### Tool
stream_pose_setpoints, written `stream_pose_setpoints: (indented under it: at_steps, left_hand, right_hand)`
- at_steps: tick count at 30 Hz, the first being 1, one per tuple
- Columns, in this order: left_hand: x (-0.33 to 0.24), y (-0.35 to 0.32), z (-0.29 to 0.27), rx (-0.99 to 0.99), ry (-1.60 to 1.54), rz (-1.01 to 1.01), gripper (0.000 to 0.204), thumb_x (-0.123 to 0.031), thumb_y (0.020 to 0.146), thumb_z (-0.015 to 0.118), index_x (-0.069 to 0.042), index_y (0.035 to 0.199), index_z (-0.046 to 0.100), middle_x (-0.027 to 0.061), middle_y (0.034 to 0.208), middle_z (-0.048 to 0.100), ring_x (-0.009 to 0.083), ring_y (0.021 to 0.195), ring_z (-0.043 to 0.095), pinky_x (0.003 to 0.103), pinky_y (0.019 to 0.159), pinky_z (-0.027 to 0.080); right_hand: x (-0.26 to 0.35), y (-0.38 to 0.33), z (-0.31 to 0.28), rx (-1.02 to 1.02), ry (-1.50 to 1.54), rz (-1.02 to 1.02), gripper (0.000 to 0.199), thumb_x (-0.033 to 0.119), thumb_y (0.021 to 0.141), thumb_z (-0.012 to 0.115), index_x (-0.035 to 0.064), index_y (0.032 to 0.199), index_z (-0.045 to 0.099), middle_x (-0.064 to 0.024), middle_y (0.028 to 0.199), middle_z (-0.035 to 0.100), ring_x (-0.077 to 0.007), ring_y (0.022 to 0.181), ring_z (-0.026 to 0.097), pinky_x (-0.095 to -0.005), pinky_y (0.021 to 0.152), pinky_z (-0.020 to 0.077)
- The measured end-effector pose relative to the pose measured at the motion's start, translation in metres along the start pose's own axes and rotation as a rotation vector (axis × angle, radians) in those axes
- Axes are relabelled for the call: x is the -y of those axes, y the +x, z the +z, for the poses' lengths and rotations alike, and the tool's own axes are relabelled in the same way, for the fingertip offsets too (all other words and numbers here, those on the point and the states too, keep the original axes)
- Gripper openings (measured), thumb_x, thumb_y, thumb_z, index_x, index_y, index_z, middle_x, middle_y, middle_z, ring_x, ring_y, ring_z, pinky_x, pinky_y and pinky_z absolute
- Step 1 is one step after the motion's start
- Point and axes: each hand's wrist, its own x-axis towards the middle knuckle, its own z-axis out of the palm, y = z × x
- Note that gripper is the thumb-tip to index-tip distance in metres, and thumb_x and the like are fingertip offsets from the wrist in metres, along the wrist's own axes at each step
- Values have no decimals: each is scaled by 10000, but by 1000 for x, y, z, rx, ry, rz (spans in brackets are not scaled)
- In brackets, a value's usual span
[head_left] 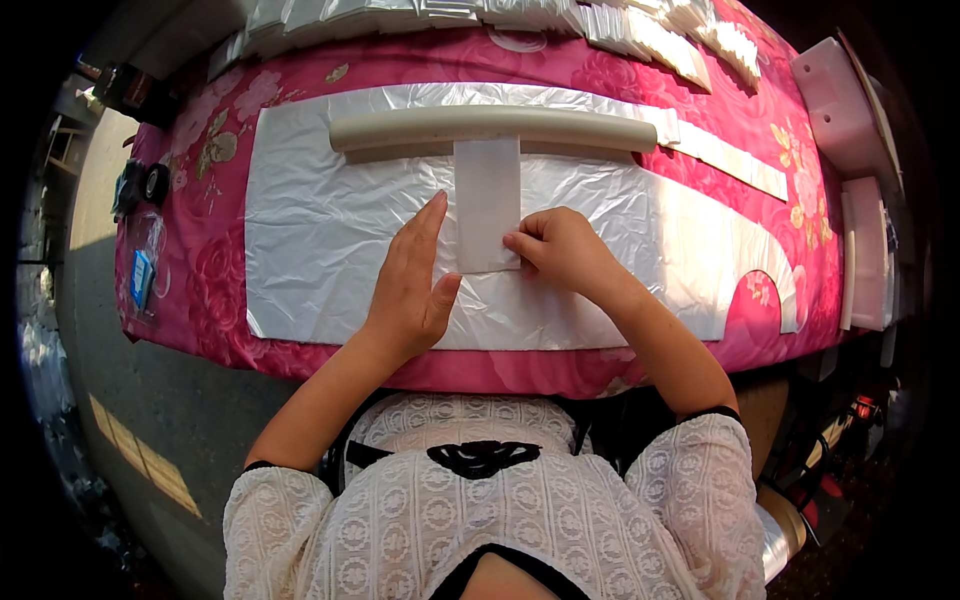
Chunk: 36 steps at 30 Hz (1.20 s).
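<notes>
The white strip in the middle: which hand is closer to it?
Right. The right hand touches the white strip's lower right edge; the left hand lies flat just left of it.

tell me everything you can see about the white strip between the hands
The white strip is a flat, matte rectangle, possibly foam or paper. It lies lengthwise away from the person on the crinkled silver sheet, its far end under the pale tube. The left hand lies flat beside it; the right hand fingers pinch its near right edge.
</notes>
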Motion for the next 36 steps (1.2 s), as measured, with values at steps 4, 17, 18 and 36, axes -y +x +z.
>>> stream_pose_setpoints:
  at_steps: [4, 17, 18, 36]
  left_hand:
    - [-7, -5, 12, 214, 377, 178, 836, -553, 824, 444, 52, 1362, 236, 229, 1419, 237, 340, 1330, 217, 461, 1077, 142]
    - [1, 2, 25, 180, 480, 182, 688, -272, 712, 643, 61, 1260, 395, 210, 1310, 411, 324, 1219, 398, 419, 1016, 297]
    - [2, 4, 24, 150, 463, 202, 657, -233, 695, 655, 57, 1238, 425, 203, 1279, 448, 327, 1182, 442, 413, 989, 341]
    - [-5, -27, 8, 156, 436, 393, 369, -33, 690, 585, -4, 1058, 584, 112, 1089, 606, 238, 1032, 574, 393, 899, 437]
  right_hand:
    - [-3, 12, -5, 79, 5, 39, 283, 207, 844, 580, -23, 680, 603, -55, 568, 579, -103, 511, 571, -247, 505, 443]
    - [-27, -3, 12, -463, -776, -834, 482, 195, 724, 662, 36, 1161, 531, -145, 1232, 505, -253, 1185, 450, -383, 1006, 342]
    - [-32, 5, 10, -396, -788, -868, 476, 198, 737, 649, 36, 1168, 528, -138, 1242, 504, -252, 1192, 445, -379, 1017, 334]
    - [-49, -21, 23, -261, -763, -1118, 251, 140, 788, 496, 87, 1004, 612, -37, 1090, 617, -173, 1021, 573, -369, 932, 417]
